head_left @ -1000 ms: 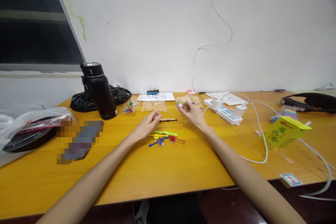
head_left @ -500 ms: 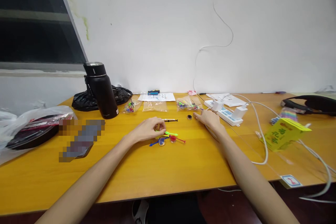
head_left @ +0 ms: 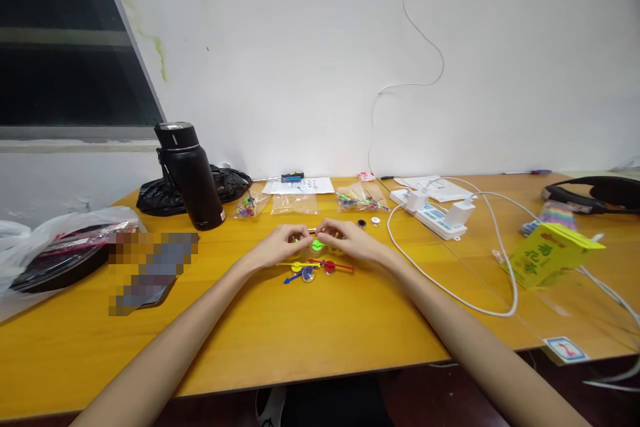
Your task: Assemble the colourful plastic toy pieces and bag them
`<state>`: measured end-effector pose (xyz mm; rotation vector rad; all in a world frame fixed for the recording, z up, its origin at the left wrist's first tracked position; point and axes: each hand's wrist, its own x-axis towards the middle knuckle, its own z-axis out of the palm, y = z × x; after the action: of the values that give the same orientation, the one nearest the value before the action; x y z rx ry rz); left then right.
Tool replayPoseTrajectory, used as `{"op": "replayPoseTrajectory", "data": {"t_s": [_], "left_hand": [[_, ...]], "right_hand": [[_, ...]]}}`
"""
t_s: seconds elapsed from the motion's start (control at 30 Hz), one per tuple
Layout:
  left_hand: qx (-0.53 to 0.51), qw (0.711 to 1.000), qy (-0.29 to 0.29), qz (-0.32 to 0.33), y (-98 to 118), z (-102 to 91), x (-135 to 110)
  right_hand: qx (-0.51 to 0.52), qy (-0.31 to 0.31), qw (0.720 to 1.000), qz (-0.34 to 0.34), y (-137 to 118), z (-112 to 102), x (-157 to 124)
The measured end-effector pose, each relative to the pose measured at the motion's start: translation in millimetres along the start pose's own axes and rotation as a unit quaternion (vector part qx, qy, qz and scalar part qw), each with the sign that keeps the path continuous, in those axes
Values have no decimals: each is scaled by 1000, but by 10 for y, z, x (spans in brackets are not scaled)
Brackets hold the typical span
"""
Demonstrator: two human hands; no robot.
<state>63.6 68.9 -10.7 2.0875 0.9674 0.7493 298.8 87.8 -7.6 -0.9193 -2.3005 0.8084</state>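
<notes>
My left hand (head_left: 281,245) is closed in a pinch at the left end of a green plastic spinner arrow (head_left: 317,246). Opposite it, my right hand (head_left: 346,240) has its fingers pressed together on the right end, so the arrow spans both hands just above the table. Nearer to me lie a yellow spinner arrow (head_left: 297,267), a blue one (head_left: 289,279) and a red one (head_left: 343,269), overlapping. Clear suction cups (head_left: 309,275) show at the blue and red ones. A dark arrow (head_left: 313,231) behind the hands is mostly hidden.
A black disc (head_left: 361,223) and a white disc (head_left: 376,221) lie right of my hands. Behind are bags of coloured parts (head_left: 357,199), a power strip (head_left: 435,220) with looping white cables, and papers. A black bottle (head_left: 193,180) and phone (head_left: 157,273) stand left; a yellow box (head_left: 550,257) right.
My right hand has moved left from beside the black disc to the green arrow. A white disc now shows where that hand was. The yellow arrow is now in plain view.
</notes>
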Motion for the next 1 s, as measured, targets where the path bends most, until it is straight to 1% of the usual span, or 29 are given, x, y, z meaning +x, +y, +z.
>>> {"op": "replayPoseTrajectory", "data": {"t_s": [0.1,0.23,0.33,0.4,0.47,0.57,0.6,0.7,0.77,0.9,1.0], "left_hand": [[-21,999,33,0,-41,4,19],[-54,995,87,-12,-79,23,46],[-126,986,113,12,-67,34,68],[-163,978,126,30,-53,39,77],[-176,977,111,38,-50,45,82],[-184,981,49,45,-58,63,83],[-189,980,40,48,-57,70,83],[-208,976,41,51,-29,91,83],[-224,973,40,49,5,105,85],[-253,966,32,47,45,147,94],[-281,959,34,29,50,178,84]], "right_hand": [[46,-7,999,-25,-67,93,-1],[112,-25,993,-17,-70,118,2],[192,-30,981,-8,-80,116,13],[251,-28,968,5,-94,119,25],[303,-31,952,14,-100,130,38],[360,-47,932,5,-86,161,50],[375,-54,925,0,-80,173,51],[424,-58,904,-2,-79,209,45],[461,-50,886,6,-98,234,39],[543,-38,838,38,-158,272,41],[591,-62,800,75,-200,266,48]]}}
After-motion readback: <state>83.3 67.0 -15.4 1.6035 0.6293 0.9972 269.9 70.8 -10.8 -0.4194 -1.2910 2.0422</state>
